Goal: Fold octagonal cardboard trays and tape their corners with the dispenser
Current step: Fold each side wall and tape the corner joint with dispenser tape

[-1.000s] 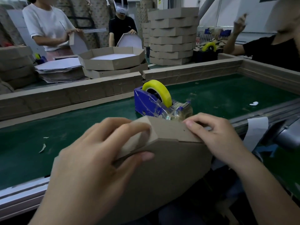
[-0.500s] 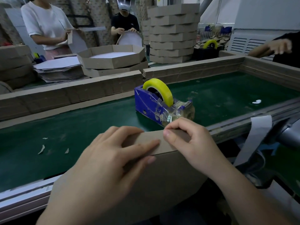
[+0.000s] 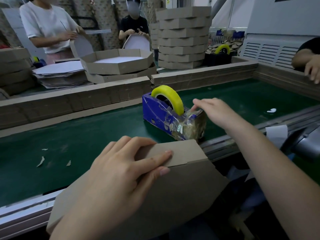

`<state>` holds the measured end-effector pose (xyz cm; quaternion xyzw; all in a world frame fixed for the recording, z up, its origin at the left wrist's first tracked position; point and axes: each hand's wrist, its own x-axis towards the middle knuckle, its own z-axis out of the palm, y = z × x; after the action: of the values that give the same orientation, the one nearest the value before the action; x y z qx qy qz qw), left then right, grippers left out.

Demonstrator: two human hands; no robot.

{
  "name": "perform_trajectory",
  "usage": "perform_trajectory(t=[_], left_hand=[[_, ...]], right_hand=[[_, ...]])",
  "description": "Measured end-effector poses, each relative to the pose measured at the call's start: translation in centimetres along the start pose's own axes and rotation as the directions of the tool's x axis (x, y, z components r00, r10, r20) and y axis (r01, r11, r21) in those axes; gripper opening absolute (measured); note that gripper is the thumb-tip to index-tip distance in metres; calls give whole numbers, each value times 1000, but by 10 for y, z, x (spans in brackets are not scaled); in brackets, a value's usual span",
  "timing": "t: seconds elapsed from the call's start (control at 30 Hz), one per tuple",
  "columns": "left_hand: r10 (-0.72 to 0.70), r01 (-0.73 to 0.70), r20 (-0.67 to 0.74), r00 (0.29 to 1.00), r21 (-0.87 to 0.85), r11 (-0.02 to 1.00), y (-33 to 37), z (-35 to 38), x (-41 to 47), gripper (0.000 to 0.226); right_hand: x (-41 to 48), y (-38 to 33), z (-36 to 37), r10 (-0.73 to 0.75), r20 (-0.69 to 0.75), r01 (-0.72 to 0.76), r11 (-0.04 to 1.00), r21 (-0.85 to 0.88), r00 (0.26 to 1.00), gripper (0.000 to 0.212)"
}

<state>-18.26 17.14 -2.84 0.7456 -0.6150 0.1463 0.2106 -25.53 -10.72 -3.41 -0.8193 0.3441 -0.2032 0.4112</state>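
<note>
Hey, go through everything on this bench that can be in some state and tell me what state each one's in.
cardboard tray, held on edge, side wall folded up
left hand, grips the tray's folded wall
right hand, reaching the dispenser's tape end; pinch unclear
tape dispenser, upright on green belt, yellow roll loaded
far tray, assembled, open side up
tray stack, folded trays piled high

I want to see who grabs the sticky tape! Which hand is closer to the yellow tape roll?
Right. The right hand reaches the front of the blue dispenser, just beside the yellow tape roll. The left hand is farther back, holding the cardboard tray.
</note>
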Motion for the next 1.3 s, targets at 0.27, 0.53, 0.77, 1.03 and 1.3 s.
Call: perform_trajectory(t=[0.27, 0.53, 0.77, 1.03, 1.3], left_hand=[[-24, 24, -24, 999, -2, 1000, -2, 1, -1, 36], [-20, 20, -15, 1000, -2, 1000, -2, 2, 1, 36], [-32, 32, -17, 999, 5, 999, -2, 2, 1, 36], [-19, 19, -13, 1000, 11, 1000, -1, 5, 5, 36], [-24, 24, -15, 1000, 1, 1000, 2, 6, 9, 36]], right_hand=[[-5, -11, -10, 196, 214, -269, 877, 398, 957, 24], [-6, -7, -4, 255, 174, -307, 723, 619, 951, 24], [-6, 16, 5, 137, 77, -140, 537, 832, 988, 46], [-10, 34, 11, 62, 18, -43, 424, 905, 998, 50], [-13, 43, 20, 3, -68, 61, 398, 915, 998, 40]])
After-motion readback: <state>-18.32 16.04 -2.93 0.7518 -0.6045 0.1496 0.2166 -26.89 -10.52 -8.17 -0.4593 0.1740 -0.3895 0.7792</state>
